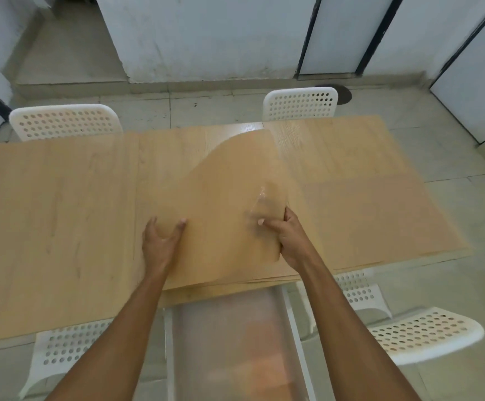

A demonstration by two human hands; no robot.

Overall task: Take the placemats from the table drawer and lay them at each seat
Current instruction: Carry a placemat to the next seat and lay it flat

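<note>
Placemat (229,198) above drawer (224,342) | right hand (284,235) grip pinches edge; left hand (160,241) flat, steadying | peel one only, slowly.

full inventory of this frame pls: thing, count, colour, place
placemats: a thin stack, exact count unclear, tan, on the table's near middle; top one curled up at its right side
placemat: 1, tan, flat on the table's right end
table: 1, light wood, across the middle of the view
drawer: 1, white sides, pulled open under the near edge
chairs: 4, white, perforated; two at the far side, two at the near side
floor: pale tiles, around the table
wall panels: white with black strips, at the back
left hand: 1, resting on the stack's left part
right hand: 1, gripping the top placemat's right edge
</note>
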